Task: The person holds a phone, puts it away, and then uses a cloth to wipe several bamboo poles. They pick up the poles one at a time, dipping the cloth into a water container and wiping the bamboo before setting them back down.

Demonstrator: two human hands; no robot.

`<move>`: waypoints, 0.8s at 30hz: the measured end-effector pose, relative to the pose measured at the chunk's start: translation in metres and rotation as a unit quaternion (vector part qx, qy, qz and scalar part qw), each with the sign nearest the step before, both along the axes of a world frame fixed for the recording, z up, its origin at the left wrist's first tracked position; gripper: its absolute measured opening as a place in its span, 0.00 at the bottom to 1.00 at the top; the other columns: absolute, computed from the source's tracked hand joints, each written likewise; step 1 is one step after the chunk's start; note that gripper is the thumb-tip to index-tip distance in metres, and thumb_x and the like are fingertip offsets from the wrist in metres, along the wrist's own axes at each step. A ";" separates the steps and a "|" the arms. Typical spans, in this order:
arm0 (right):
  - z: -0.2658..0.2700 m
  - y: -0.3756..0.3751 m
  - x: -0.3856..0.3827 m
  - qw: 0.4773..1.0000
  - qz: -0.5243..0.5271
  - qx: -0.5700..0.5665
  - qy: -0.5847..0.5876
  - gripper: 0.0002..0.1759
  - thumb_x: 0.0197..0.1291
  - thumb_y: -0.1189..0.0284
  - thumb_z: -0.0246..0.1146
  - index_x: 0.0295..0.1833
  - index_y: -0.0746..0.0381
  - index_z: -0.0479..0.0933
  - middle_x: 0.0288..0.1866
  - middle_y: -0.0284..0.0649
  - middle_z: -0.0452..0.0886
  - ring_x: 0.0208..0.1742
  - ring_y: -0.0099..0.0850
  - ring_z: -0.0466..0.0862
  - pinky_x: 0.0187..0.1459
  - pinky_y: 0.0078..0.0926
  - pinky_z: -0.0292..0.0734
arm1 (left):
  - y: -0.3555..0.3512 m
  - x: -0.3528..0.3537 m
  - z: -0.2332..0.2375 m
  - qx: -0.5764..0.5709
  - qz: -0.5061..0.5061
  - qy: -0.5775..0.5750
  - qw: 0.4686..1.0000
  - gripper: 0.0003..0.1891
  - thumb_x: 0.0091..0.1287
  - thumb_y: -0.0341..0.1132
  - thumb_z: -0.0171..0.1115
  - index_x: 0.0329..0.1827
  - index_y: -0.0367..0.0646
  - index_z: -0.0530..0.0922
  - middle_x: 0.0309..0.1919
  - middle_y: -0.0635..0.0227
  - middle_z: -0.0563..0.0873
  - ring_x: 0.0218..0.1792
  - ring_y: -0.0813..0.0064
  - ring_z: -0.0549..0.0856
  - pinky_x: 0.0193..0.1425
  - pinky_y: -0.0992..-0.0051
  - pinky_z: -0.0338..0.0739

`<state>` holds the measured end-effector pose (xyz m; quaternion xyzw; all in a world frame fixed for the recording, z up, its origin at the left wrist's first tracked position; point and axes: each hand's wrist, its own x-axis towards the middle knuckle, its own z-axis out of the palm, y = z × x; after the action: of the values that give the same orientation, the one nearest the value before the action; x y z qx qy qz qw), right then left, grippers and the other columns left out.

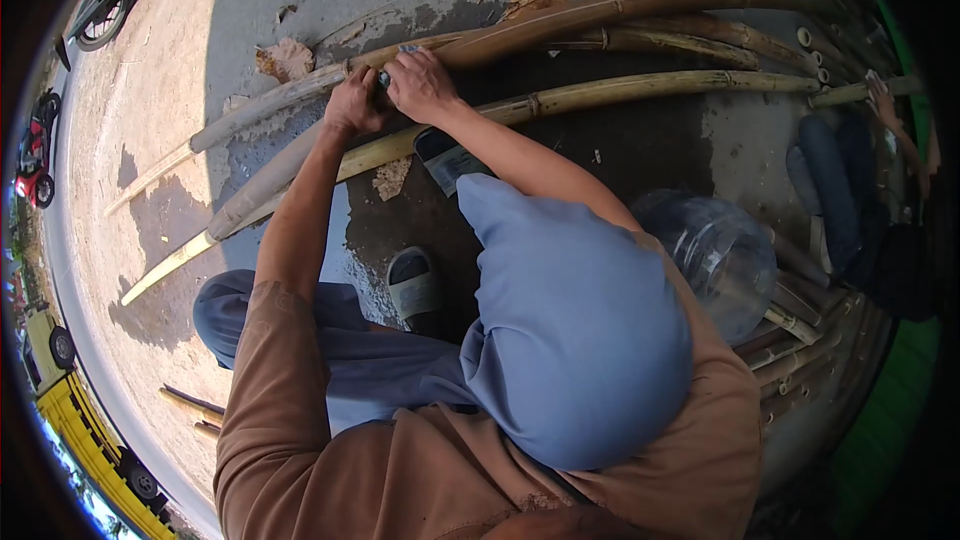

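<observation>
Your left hand (pixel 356 103) and right hand (pixel 421 84) have a closed grip on the bamboo pole (pixel 560 22); uneven pushing could make it roll over the damp-looking floor (pixel 640 145).

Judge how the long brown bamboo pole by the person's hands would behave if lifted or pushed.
The brown bamboo pole is probably stiff with some spring, being long, jointed and gently bowed. It may be light for its size, if hollow like the cut ends nearby. Its round form could roll, though the bow might check that.
</observation>
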<state>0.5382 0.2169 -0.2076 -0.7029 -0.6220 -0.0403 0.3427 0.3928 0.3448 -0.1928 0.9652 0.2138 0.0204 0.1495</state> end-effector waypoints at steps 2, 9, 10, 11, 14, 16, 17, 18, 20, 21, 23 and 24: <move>-0.003 0.012 0.001 1.000 -0.006 -0.011 0.027 0.11 0.64 0.64 0.63 0.43 0.59 0.82 0.46 0.48 0.85 0.58 0.48 0.84 0.74 0.56 0.69 | 0.008 -0.004 -0.007 0.023 -0.035 -0.042 0.998 0.34 0.53 0.49 0.77 0.61 0.43 0.78 0.57 0.55 0.84 0.55 0.47 0.87 0.57 0.53 0.86; 0.003 -0.080 0.253 0.940 -0.317 -0.101 -0.075 0.13 0.70 0.62 0.60 0.47 0.58 0.86 0.52 0.44 0.88 0.59 0.46 0.84 0.69 0.51 0.70 | -0.040 -0.007 -0.004 0.145 0.081 0.016 0.986 0.42 0.56 0.49 0.75 0.74 0.41 0.72 0.62 0.58 0.83 0.68 0.58 0.80 0.70 0.54 0.71; -0.009 -0.094 0.291 0.923 -0.358 -0.097 -0.102 0.16 0.70 0.61 0.60 0.52 0.57 0.86 0.56 0.44 0.87 0.63 0.44 0.82 0.72 0.51 0.68 | -0.055 -0.005 0.003 0.179 0.096 0.043 0.978 0.42 0.57 0.47 0.75 0.74 0.41 0.71 0.60 0.58 0.83 0.65 0.58 0.81 0.68 0.53 0.72; -0.007 -0.100 0.313 0.918 -0.361 -0.117 -0.114 0.16 0.71 0.61 0.60 0.54 0.57 0.85 0.58 0.44 0.87 0.64 0.43 0.81 0.73 0.52 0.67 | -0.058 -0.005 0.002 0.186 0.103 0.021 0.977 0.38 0.58 0.45 0.75 0.72 0.43 0.72 0.59 0.58 0.83 0.64 0.58 0.81 0.67 0.53 0.72; 0.003 -0.096 0.291 0.909 -0.351 -0.175 -0.140 0.16 0.73 0.61 0.59 0.56 0.57 0.84 0.59 0.43 0.86 0.66 0.44 0.79 0.74 0.55 0.65 | -0.047 0.001 -0.010 0.162 0.109 0.020 0.981 0.30 0.59 0.41 0.74 0.64 0.46 0.75 0.57 0.60 0.83 0.63 0.58 0.82 0.66 0.54 0.74; -0.011 -0.068 0.230 0.945 -0.294 -0.096 -0.106 0.15 0.71 0.63 0.61 0.54 0.61 0.84 0.56 0.45 0.86 0.65 0.47 0.80 0.74 0.54 0.67 | -0.038 0.003 -0.017 0.155 0.116 -0.001 0.981 0.23 0.59 0.40 0.73 0.57 0.47 0.77 0.53 0.60 0.86 0.59 0.56 0.85 0.63 0.56 0.76; -0.008 -0.049 0.183 0.956 -0.268 -0.060 -0.099 0.15 0.69 0.64 0.62 0.51 0.63 0.84 0.55 0.46 0.86 0.63 0.47 0.81 0.74 0.54 0.67 | -0.036 0.004 -0.013 0.146 0.114 0.000 0.983 0.23 0.60 0.40 0.72 0.57 0.47 0.78 0.52 0.59 0.86 0.59 0.56 0.85 0.62 0.56 0.76; -0.005 -0.032 0.138 0.971 -0.222 -0.061 -0.064 0.13 0.67 0.65 0.63 0.49 0.62 0.84 0.53 0.47 0.86 0.62 0.47 0.81 0.74 0.55 0.67 | -0.034 0.005 -0.009 0.137 0.110 0.001 0.984 0.22 0.60 0.39 0.72 0.57 0.46 0.78 0.51 0.58 0.87 0.58 0.55 0.86 0.62 0.56 0.77; 0.001 -0.002 0.053 0.989 -0.138 -0.055 -0.027 0.12 0.64 0.65 0.65 0.47 0.61 0.84 0.50 0.47 0.86 0.61 0.48 0.82 0.74 0.54 0.68 | -0.036 0.005 -0.005 0.122 0.109 0.016 0.986 0.22 0.61 0.41 0.71 0.56 0.46 0.78 0.53 0.58 0.87 0.60 0.56 0.86 0.63 0.56 0.78; -0.001 0.007 0.017 0.995 -0.096 -0.026 -0.008 0.12 0.64 0.65 0.65 0.47 0.61 0.83 0.50 0.47 0.86 0.60 0.48 0.83 0.74 0.54 0.69 | -0.034 0.004 -0.004 0.109 0.109 0.023 0.988 0.21 0.61 0.41 0.71 0.56 0.46 0.78 0.54 0.59 0.87 0.60 0.57 0.86 0.64 0.57 0.78; -0.002 0.011 0.005 0.999 -0.035 0.022 0.016 0.11 0.64 0.66 0.64 0.47 0.60 0.83 0.50 0.47 0.86 0.58 0.48 0.84 0.73 0.54 0.70 | -0.019 0.002 -0.010 0.082 0.112 0.018 0.990 0.25 0.58 0.45 0.73 0.57 0.47 0.79 0.56 0.57 0.88 0.61 0.54 0.87 0.64 0.55 0.80; -0.002 0.004 0.012 0.999 -0.018 0.035 0.026 0.11 0.64 0.66 0.64 0.47 0.59 0.83 0.50 0.46 0.86 0.58 0.48 0.84 0.73 0.54 0.71 | -0.020 0.002 0.003 0.050 0.105 0.058 0.992 0.27 0.57 0.47 0.74 0.58 0.46 0.79 0.55 0.56 0.88 0.60 0.53 0.88 0.63 0.54 0.81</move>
<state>0.5498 0.2213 -0.2099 -0.7026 -0.5983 -0.0501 0.3821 0.3946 0.3247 -0.1897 0.9432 0.3208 -0.0091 0.0855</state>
